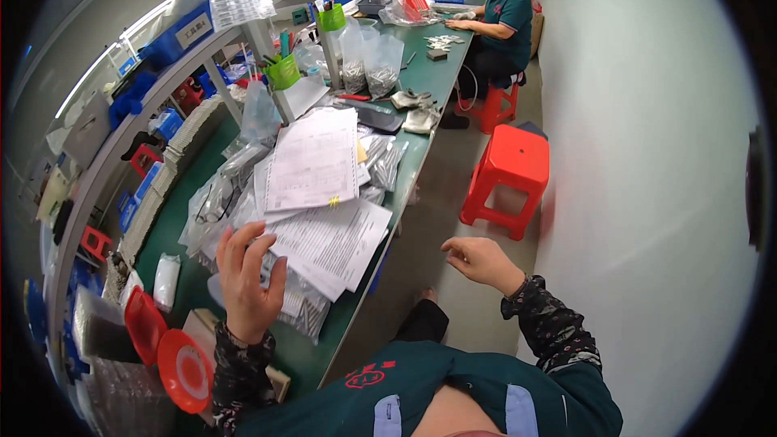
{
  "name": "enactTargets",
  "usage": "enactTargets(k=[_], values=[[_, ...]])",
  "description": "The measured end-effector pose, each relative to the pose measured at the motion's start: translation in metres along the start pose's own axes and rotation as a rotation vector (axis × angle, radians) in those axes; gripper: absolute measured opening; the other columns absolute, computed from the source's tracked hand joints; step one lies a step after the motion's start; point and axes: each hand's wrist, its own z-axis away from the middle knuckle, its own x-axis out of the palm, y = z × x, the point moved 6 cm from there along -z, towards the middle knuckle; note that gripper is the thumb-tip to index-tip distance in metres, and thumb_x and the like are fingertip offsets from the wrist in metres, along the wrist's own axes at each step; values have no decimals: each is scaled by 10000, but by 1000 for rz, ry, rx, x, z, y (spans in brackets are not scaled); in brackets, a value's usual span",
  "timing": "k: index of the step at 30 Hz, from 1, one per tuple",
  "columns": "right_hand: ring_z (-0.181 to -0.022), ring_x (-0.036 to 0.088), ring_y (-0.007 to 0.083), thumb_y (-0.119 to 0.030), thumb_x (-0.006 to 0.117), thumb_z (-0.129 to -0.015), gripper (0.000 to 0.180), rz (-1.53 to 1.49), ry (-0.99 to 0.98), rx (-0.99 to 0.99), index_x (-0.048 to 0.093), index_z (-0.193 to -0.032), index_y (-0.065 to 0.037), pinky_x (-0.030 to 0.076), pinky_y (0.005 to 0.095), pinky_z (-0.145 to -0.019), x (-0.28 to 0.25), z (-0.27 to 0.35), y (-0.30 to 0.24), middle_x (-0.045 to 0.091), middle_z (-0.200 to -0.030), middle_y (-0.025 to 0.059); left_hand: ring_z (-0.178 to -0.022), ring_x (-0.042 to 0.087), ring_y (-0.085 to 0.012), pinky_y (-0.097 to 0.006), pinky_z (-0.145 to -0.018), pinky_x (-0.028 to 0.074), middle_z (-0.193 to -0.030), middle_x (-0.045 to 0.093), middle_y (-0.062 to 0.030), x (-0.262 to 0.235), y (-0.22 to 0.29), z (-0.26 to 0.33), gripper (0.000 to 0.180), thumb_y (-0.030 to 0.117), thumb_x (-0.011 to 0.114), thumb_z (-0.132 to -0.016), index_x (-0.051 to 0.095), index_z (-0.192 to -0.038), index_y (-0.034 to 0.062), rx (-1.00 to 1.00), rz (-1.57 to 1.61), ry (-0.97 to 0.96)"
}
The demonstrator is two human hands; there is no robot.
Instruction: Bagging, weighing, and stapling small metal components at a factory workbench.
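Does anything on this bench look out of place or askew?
Yes, the papers beside the left hand: they overlap at uneven angles on jumbled clear plastic bags, so they look untidy rather than neatly stacked.

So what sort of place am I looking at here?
Likely a small-parts workshop: there's a long green-topped workbench, clear plastic bags of grey, metal-looking parts, and a co-worker in a green polo shirt seated alongside.
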Motion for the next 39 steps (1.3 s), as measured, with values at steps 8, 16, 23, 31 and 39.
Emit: enactTargets(k=[8, 16, 23, 31, 39], values=[[-687, 591, 275, -146, 581, -744, 173, 108, 100, -73, 568, -885, -47, 469, 360, -612, -89, -131, 90, 598, -712, 114, -889, 526, -299, -366, -756, 418, -981, 542, -132, 120, -29, -155, 356, 101, 625, -704, 497, -1027, 21, 154, 122, -103], [-624, 598, 272, -140, 579, -749, 192, -29, 122, -52, 576, -902, -25, 462, 330, -581, -167, -321, 173, 600, -687, 143, -830, 551, -278, -345, -706, 446, -897, 568, -111, 248, -77, -262, 394, 135, 617, -728, 479, -1088, 55, 119, 66, -347], [-782, 600, 284, -316, 588, -757, 327, 50, 94, 32, 572, -975, -73, 461, 366, -673, -169, -506, 237, 627, -803, 132, -781, 574, -274, -381, -642, 463, -804, 565, -101, 358, -118, -325, 420, 167, 555, -736, 436, -1134, 103, -6, 19, -436], [-956, 569, 280, -530, 604, -679, 621, 218, -28, 56, 531, -1105, -83, 441, 378, -805, -118, -641, 250, 611, -995, 120, -733, 583, -330, -422, -632, 458, -768, 601, -131, 475, -166, -375, 599, 225, 590, -738, 322, -1272, 179, -390, -12, -571], [-432, 493, 152, -191, 569, -780, 174, -342, -289, 108, 636, -843, -43, 442, 315, -485, -64, -668, 284, 540, -525, 66, -685, 590, -340, -447, -612, 452, -667, 594, -164, 511, -171, -383, 176, 246, 581, -756, 544, -820, 86, -530, -6, -512]])
